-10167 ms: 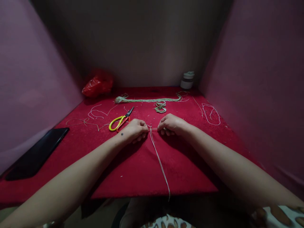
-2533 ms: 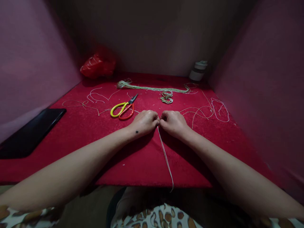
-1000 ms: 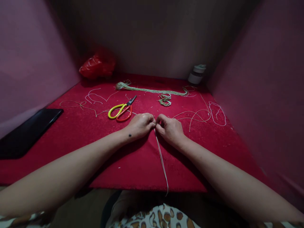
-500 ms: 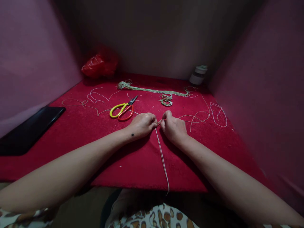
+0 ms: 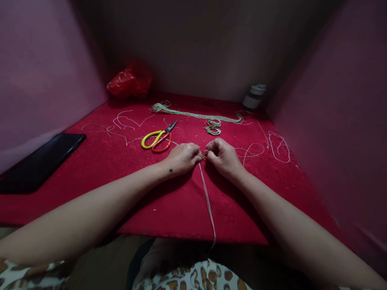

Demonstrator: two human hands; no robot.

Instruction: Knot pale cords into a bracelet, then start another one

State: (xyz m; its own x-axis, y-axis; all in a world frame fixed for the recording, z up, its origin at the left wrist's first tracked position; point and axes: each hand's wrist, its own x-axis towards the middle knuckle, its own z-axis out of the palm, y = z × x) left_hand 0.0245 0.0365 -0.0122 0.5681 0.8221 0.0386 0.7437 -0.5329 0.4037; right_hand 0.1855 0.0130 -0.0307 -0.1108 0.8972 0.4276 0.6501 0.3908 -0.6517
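Near the middle of the red cloth, my left hand [image 5: 185,157] is closed on thin cords, its fingertips pinched together. Pale strands of the cord [image 5: 207,197] run from it down over the table's front edge. Just to its right, my right hand [image 5: 225,158] pinches a small knotted part of the cords, close to the left fingertips. Scissors [image 5: 161,139] with one yellow and one red handle lie beyond my left hand, blades pointing away. Behind my hands rest small braided loops [image 5: 213,127] and a long bundle of pale green cords [image 5: 196,114].
A black flat object [image 5: 45,161] lies at the left. Loose cord pieces [image 5: 279,147] are spread on both sides of the red cloth [image 5: 169,205]. At the back stand a red plastic bag [image 5: 130,82] and a white container [image 5: 254,96]. Pink walls flank the table.
My right hand has turned and shifted slightly right, its fingers a little more curled and apart from the left fingertips. My left hand keeps its pinch. The whole view has shifted slightly.
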